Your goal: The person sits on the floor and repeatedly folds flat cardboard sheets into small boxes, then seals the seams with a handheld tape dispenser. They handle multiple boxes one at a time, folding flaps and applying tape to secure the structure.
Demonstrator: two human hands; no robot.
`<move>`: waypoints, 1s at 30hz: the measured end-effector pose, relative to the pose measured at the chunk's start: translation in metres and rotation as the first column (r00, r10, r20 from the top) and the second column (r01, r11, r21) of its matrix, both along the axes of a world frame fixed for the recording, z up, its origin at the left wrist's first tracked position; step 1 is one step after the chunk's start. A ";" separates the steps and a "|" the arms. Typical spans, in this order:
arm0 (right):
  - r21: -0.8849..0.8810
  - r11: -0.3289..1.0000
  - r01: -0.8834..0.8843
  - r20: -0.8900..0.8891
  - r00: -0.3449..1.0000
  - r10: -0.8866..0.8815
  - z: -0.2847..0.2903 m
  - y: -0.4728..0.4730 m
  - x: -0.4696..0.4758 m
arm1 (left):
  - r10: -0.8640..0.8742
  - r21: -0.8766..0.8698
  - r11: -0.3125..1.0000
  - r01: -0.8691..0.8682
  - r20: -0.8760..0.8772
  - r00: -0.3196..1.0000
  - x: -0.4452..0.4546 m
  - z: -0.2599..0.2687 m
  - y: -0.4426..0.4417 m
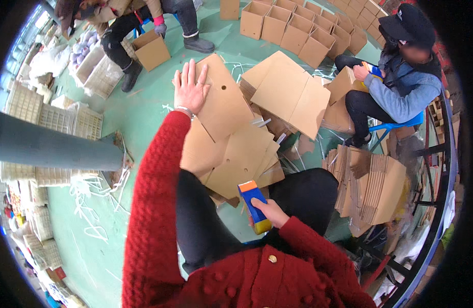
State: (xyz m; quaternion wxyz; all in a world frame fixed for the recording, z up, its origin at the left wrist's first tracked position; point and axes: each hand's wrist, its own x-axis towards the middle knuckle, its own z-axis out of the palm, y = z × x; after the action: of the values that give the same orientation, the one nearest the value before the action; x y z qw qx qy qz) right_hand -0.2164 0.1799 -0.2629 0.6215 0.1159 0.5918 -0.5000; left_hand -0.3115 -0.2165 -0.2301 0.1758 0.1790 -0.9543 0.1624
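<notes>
My left hand (191, 87) lies flat, fingers spread, on the upper left part of a flattened cardboard box (225, 104) with a round hole in it. More flat cardboard sheets (240, 154) lie fanned out below it, over my knees. My right hand (273, 212) is closed around a blue and yellow handheld tool (254, 202) with an orange end, perhaps a tape dispenser or stapler, in front of my lap. Its tip points up towards the lower sheets. Just right of the box under my left hand is another stack of flat cardboard (284, 92).
Bundled flat cartons (369, 188) stand by my right knee. A co-worker (398, 77) sits at the upper right; another (144, 23) sits at the upper left with an open carton (152, 50). Open cartons (294, 30) stand in rows ahead. A grey pillar (55, 142) is at left.
</notes>
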 end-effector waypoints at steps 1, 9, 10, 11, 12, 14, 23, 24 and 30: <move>-0.017 1.000 0.001 -0.018 1.000 -0.001 -0.001 0.000 -0.001 | 0.059 -0.037 0.998 -0.060 -0.026 0.998 -0.011 -0.018 0.002; -0.208 0.967 0.147 0.149 0.982 -0.117 0.015 -0.004 -0.012 | 0.115 0.170 0.961 -0.216 0.466 0.877 -0.031 -0.042 -0.065; -0.190 0.975 0.115 0.111 0.989 -0.095 0.018 -0.005 -0.012 | 0.347 0.197 0.902 -0.384 0.200 0.916 -0.023 -0.035 -0.078; -0.202 0.974 0.101 0.092 0.992 -0.083 0.021 -0.006 -0.012 | 0.548 0.208 0.830 -0.518 -0.132 0.826 -0.014 -0.032 -0.088; -0.160 0.982 0.097 0.066 0.994 -0.088 0.022 -0.007 -0.011 | 0.526 0.237 0.850 -0.470 -0.339 0.780 -0.004 -0.036 -0.090; -0.148 0.982 0.122 0.081 0.991 -0.111 0.021 -0.008 -0.009 | 0.390 0.167 0.909 -0.382 -0.665 0.637 0.018 -0.064 -0.077; -0.098 0.880 0.464 -0.254 0.843 -0.473 -0.042 -0.003 -0.009 | 0.445 0.692 0.366 -0.622 0.457 0.770 0.118 -0.185 0.027; -0.071 0.867 0.494 -0.296 0.819 -0.491 -0.054 -0.005 -0.009 | 0.458 0.732 0.387 -0.561 0.375 0.806 0.118 -0.177 0.033; -0.054 0.770 0.635 -0.309 0.723 -0.618 -0.081 -0.029 -0.004 | 0.298 0.955 0.249 -0.160 0.082 0.951 0.110 -0.082 0.109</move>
State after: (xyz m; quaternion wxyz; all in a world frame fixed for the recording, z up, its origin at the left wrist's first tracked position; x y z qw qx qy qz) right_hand -0.2202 0.1508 -0.3440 0.3120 0.2464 0.6208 -0.6756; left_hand -0.2012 -0.1077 -0.3117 0.0636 0.3938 -0.8126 -0.4250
